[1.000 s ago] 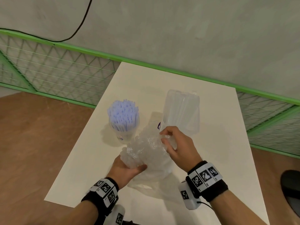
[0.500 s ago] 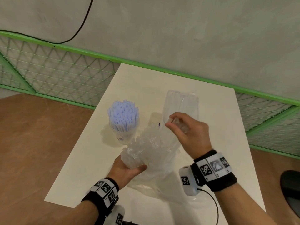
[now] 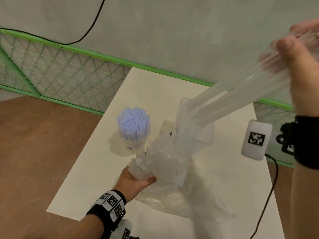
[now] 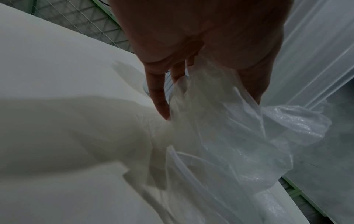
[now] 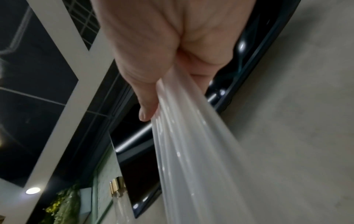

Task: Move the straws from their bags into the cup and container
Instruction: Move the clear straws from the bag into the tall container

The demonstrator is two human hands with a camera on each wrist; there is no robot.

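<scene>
A person stands over a white table [image 3: 89, 171], both arms reaching forward. The right hand [image 3: 300, 49] is raised high at the upper right, fingers curled around the top ends of a bundle of clear straws [image 3: 241, 99]. The bundle slants down and to the left from that hand, and its lower ends reach the mouth of a clear container [image 3: 205, 135] standing on the table, below and to the left of the right hand. How far the lower ends sit inside the container cannot be told. The raised hand is blurred. In the right wrist view the thumb and fingers close around the pale straws [image 5: 191, 151].

The left hand [image 3: 134, 181] is low, near the table's near edge, gripping the bunched neck of a crumpled clear plastic bag [image 3: 165, 168]. The bag spreads over the table to the right of this hand and toward the person. In the left wrist view the fingers [image 4: 159, 97] curl into the filmy plastic [image 4: 239, 136].

Just beyond the left hand stands a clear cup [image 3: 133, 144] packed with upright pale blue straws [image 3: 133, 123]. The cup sits to the left of the container, close to the bag.

A green mesh fence [image 3: 57, 73] runs behind the table.
</scene>
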